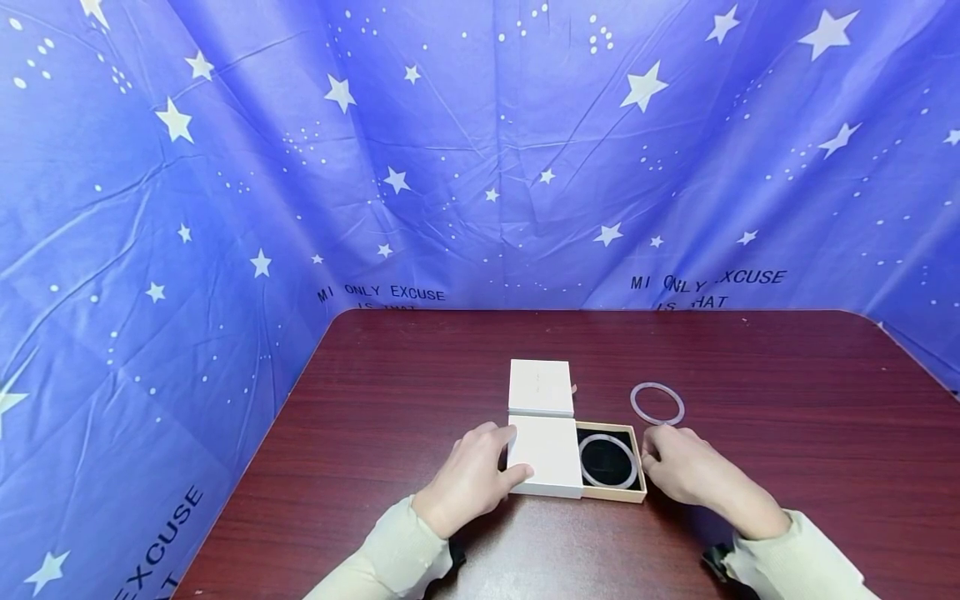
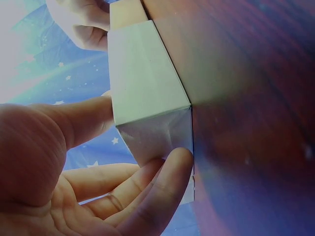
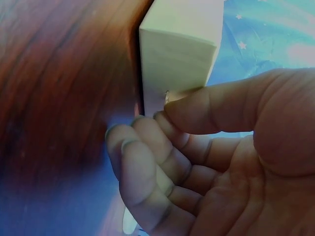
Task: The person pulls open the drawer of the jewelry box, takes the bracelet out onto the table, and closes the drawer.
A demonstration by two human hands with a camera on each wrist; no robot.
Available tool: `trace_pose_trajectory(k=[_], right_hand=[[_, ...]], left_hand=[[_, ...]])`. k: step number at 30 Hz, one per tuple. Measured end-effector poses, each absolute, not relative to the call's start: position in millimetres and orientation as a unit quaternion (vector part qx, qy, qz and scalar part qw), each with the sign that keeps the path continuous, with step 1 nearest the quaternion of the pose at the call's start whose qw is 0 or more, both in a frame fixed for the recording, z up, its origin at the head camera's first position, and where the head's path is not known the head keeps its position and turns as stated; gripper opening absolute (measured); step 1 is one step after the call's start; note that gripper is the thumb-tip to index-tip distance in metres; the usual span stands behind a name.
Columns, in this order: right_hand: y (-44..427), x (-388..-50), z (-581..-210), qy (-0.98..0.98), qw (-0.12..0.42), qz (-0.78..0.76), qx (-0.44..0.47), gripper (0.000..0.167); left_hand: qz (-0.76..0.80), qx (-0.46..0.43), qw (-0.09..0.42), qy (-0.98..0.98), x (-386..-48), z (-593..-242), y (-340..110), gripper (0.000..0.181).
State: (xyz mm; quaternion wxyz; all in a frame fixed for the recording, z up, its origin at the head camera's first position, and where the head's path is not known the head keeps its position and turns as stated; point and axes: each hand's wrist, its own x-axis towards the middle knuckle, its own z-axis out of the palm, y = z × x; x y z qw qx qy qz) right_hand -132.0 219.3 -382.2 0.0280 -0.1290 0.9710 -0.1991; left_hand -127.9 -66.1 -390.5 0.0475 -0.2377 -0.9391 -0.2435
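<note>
A white box sleeve (image 1: pixel 545 454) lies on the table with its inner tray (image 1: pixel 613 495) partly slid out to the right. On the tray's black lining rests a pale bangle (image 1: pixel 584 468). My left hand (image 1: pixel 467 477) grips the sleeve's left end, thumb on top and fingers (image 2: pixel 178 162) against the end face. At the tray's right end, my right hand (image 1: pixel 693 467) pinches a thin pull tab (image 3: pixel 167 97) between thumb and index finger, with the other fingers curled. The tab is mostly hidden by the fingertips.
A second white box (image 1: pixel 540 387) sits right behind the sleeve, a small tab showing at its right side. Another pale bangle (image 1: pixel 636 402) lies on the dark red table (image 1: pixel 795 400) beyond my right hand. A blue star-printed cloth (image 1: pixel 480 150) hangs around the table.
</note>
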Motion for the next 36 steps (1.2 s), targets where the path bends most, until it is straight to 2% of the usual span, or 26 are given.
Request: trace_pose_trajectory(k=[31,36], right_hand=[[224.6,-135.2,-378.9,0.970,0.034,-0.209,-0.122,0.022],[226.1,-137.4,-375.0,0.969,0.018,-0.220,-0.111,0.019]], left_hand=[[-0.241,-0.240,0.053,-0.939,-126.8,-390.3,-65.8,0.026],[-0.239,-0.237,0.050,-0.940,-126.7,-389.8,-65.6,0.025]])
